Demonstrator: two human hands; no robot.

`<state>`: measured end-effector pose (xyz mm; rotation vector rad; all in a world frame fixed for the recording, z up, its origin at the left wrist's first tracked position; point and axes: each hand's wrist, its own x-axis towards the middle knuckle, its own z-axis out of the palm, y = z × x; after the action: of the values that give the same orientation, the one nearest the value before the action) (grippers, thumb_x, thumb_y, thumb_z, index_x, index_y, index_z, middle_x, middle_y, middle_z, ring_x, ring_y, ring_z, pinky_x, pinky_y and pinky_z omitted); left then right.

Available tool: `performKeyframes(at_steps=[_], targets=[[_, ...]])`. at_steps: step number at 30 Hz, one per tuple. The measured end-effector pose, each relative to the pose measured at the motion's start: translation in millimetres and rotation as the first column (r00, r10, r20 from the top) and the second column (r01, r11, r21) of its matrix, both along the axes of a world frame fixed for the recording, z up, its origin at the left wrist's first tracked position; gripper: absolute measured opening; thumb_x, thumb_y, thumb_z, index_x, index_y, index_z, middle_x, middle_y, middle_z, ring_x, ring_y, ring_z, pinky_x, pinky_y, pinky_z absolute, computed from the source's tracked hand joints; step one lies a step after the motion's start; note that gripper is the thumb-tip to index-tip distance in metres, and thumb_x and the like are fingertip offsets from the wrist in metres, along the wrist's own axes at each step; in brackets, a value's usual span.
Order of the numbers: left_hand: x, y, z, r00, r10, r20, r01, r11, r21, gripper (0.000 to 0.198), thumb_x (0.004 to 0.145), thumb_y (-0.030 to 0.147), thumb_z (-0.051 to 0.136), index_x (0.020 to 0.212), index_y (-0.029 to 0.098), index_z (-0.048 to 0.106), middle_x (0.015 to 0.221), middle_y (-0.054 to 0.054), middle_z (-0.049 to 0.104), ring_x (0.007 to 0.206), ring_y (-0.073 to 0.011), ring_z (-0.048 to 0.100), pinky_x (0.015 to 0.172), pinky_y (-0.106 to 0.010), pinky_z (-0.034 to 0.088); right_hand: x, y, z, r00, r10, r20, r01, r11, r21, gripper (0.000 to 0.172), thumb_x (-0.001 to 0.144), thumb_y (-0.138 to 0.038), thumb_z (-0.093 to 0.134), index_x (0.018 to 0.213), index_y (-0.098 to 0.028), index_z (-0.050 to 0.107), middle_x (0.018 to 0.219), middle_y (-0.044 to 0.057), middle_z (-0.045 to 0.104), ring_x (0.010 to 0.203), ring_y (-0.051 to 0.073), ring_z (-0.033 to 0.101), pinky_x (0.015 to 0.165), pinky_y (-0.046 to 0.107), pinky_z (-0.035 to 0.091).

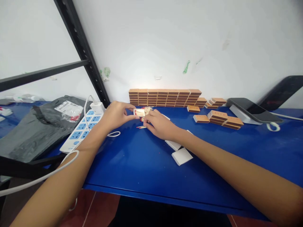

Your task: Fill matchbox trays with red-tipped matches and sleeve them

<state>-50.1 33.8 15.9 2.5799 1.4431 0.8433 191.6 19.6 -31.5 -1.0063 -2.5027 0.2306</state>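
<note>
Between the thumb and fingers of my left hand (119, 115) is a small white matchbox tray (139, 112) with red-tipped matches lying in it. My right hand (158, 123) is at the tray's right side, fingers bent together; whatever its fingertips pinch is too small and covered to make out. Loose matches (141, 127) with red heads lie on the blue table under and behind the hands. Several white trays or boxes (182, 156) rest on the table by my right forearm, partly hidden by it.
A long stack of brown matchboxes (163, 97) stands against the wall. More matchboxes (217, 116) lie to its right, near a phone on a stand (253, 110). At left are a power strip (81, 127) with a white cable, a grey plastic bag (42, 126) and a black metal frame (80, 41).
</note>
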Motion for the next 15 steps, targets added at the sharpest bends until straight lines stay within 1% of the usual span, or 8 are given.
performKeyframes(at_steps=[3,6,9,12,15], targets=[[-0.3,0.6,-0.8,1.0,-0.012,0.007,0.012,1.0,0.002,0.033,0.08,0.05,0.089,0.1,0.025,0.086,0.078,-0.004,0.081,0.068,-0.0239,0.074,0.067,-0.031,0.046,2.6,-1.0,1.1,0.999,0.029,-0.021,-0.03,0.999,-0.018,0.013,0.105,-0.028,0.061,0.111,-0.02,0.069,0.115,0.013,0.067,0.117,0.03,0.056,0.098,0.043,0.046],[-0.4,1.2,-1.1,1.0,-0.01,0.012,0.01,1.0,0.0,0.034,0.079,0.05,0.09,0.101,0.025,0.086,0.078,-0.004,0.081,0.068,-0.0243,0.074,0.066,-0.031,0.045,3.4,0.3,0.3,0.999,0.037,-0.018,-0.038,0.998,-0.045,0.006,0.102,-0.025,0.065,0.103,-0.021,0.07,0.114,0.012,0.067,0.116,0.03,0.055,0.097,0.043,0.046],[-0.7,2.0,-1.3,1.0,-0.011,0.002,0.011,1.0,-0.005,0.034,0.08,0.05,0.09,0.101,0.025,0.086,0.076,-0.004,0.08,0.067,-0.024,0.073,0.066,-0.031,0.044,2.0,2.5,-1.8,1.0,0.027,0.007,-0.026,0.998,-0.048,0.01,0.103,-0.02,0.062,0.095,-0.02,0.069,0.11,0.012,0.067,0.111,0.029,0.055,0.093,0.042,0.047],[-1.1,2.8,-1.8,1.0,-0.013,-0.013,0.013,1.0,-0.004,0.033,0.08,0.049,0.09,0.101,0.024,0.086,0.079,-0.004,0.081,0.068,-0.0236,0.074,0.066,-0.031,0.044,0.6,3.2,-2.9,0.999,0.026,0.04,-0.024,0.998,-0.059,0.013,0.104,-0.02,0.061,0.095,-0.019,0.07,0.108,0.013,0.067,0.108,0.029,0.055,0.091,0.041,0.046],[-1.4,3.2,-2.0,1.0,-0.008,-0.016,0.008,1.0,-0.002,0.034,0.08,0.049,0.09,0.103,0.024,0.086,0.081,-0.004,0.082,0.068,-0.0232,0.074,0.066,-0.031,0.045,1.5,3.5,-1.4,0.998,0.024,0.05,-0.021,0.998,-0.065,0.014,0.105,-0.021,0.06,0.095,-0.018,0.07,0.108,0.013,0.068,0.107,0.029,0.055,0.092,0.041,0.045]])
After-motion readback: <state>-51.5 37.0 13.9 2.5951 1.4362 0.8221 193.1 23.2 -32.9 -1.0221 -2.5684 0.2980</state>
